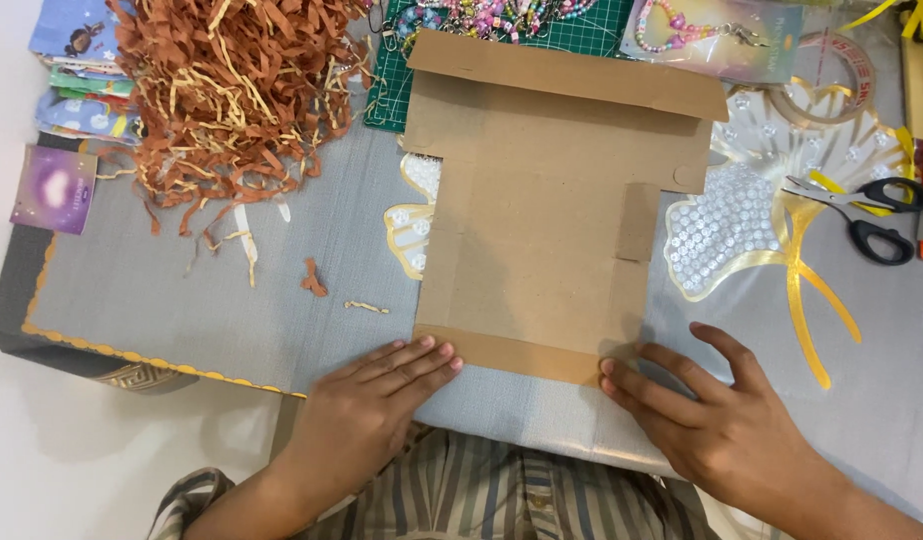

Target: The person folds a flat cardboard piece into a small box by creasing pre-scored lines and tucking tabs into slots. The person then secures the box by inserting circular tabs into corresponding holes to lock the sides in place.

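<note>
A flat, unfolded brown cardboard box blank (542, 200) lies on the grey table cover (232, 290) in front of me. My left hand (377, 400) rests flat with its fingertips on the folded near flap at the blank's lower left corner. At the lower right corner, my right hand (707, 405) presses down with its fingers spread. Neither hand grips anything.
A heap of orange-brown shredded paper (232, 85) lies at the back left, with loose strips nearby. Black-handled scissors (867, 210) and a tape roll (842, 75) sit at the right. Bead strings lie on a green cutting mat (582, 30) behind the cardboard. A purple card (54, 188) lies far left.
</note>
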